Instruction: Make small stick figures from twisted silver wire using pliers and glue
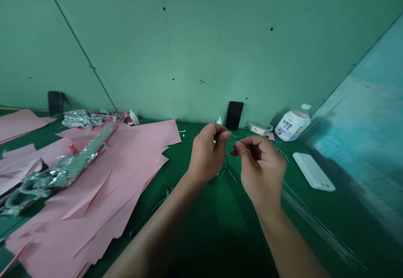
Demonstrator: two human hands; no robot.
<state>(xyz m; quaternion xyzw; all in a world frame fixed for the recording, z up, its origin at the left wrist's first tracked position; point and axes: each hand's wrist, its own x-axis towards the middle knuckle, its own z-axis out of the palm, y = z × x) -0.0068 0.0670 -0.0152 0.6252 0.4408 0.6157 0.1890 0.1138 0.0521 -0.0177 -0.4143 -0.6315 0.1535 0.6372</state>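
Observation:
Over the green table, my left hand [208, 150] is closed, thumb and index finger pinched on a thin wire too fine to see clearly. Close to its right, my right hand [262, 160] is closed in a similar pinch on the same thin wire; a small dark reddish bit shows at its fingertips. Just below and between the hands, a branched piece of thin wire [226, 169] spreads into several prongs. Whether it joins the wire in my fingers, I cannot tell. My fingers hide part of the wire.
Pink paper sheets [126, 156] cover the left side, with a foil-wrapped strip [86, 154] on top. Dark-handled pliers [151, 213] lie beside my left forearm. Long wires [317, 223], a white phone [313, 171], a bottle [292, 124], a plastic tub [260, 127] and a black phone [234, 115] stand or lie rightward.

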